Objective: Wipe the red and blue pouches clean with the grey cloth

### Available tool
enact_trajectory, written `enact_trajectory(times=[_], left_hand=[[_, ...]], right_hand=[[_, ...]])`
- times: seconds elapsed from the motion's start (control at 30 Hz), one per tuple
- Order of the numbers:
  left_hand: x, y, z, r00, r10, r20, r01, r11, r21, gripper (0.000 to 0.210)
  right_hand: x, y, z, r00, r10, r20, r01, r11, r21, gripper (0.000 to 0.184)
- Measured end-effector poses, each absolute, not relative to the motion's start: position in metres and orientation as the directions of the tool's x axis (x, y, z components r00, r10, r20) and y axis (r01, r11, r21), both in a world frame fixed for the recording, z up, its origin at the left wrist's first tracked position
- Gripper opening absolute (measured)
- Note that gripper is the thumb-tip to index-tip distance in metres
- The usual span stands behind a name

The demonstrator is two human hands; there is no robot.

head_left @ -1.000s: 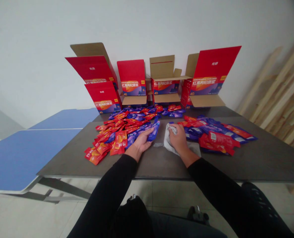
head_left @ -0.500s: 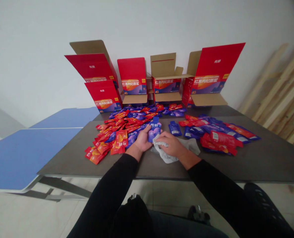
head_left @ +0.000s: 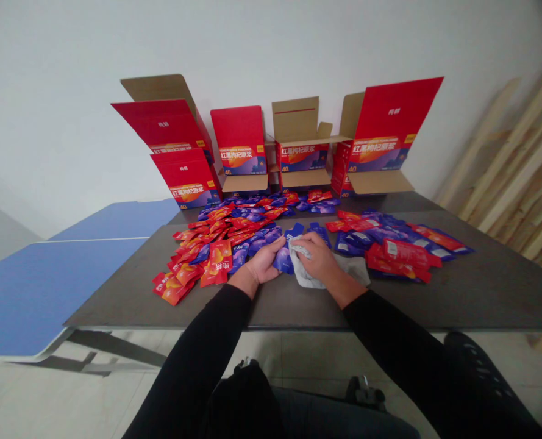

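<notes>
Near the front middle of the table, my left hand (head_left: 264, 263) grips a purple pouch (head_left: 282, 261) by its left side. My right hand (head_left: 314, 255) is closed on a grey cloth (head_left: 305, 274), which presses against the pouch's right side and covers part of it. The rest of the cloth trails on the table below my right wrist. Just left of my left hand lies a heap of red pouches (head_left: 218, 259) and purple ones. Another purple pouch (head_left: 319, 231) lies behind my right hand, partly hidden by it.
A second pile of red and purple pouches (head_left: 410, 256) lies to the right on the dark table (head_left: 472, 292). Along the back stand several red cartons (head_left: 238, 143) with raised or folded-out flaps. A blue table (head_left: 97, 274) adjoins on the left; wooden slats (head_left: 517, 177) lean at the right.
My right hand has moved the cloth up over the pouch, covering more of its upper right part. My left hand still holds the pouch. The view has shifted slightly.
</notes>
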State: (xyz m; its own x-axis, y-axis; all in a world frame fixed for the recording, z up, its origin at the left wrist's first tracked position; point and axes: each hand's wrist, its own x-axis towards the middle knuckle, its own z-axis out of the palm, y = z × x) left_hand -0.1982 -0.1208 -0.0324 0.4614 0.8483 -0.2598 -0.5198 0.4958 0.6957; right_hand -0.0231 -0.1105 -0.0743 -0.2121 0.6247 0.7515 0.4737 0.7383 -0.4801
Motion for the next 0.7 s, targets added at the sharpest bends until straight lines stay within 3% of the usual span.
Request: enact_trajectory(times=[0.5, 0.63, 0.7], left_hand=[[-0.204, -0.122, -0.033, 0.461, 0.828, -0.32, -0.368, 0.506, 0.78, 0.026], [-0.206, -0.12, -0.032, 0.498, 0.801, -0.332, -0.398, 0.551, 0.734, 0.036], [-0.206, -0.118, -0.031, 0.492, 0.808, -0.324, -0.46, 0.558, 0.691, 0.042]], right_hand=[[-0.016, -0.099, -0.073, 0.037, 0.707, 0.707, 0.567, 0.567, -0.597, 0.029], [-0.014, -0.1, -0.07, 0.129, 0.694, 0.708, 0.57, 0.532, -0.626, 0.029], [-0.016, -0.105, -0.068, 0.082, 0.67, 0.738, 0.547, 0.589, -0.595, 0.03]])
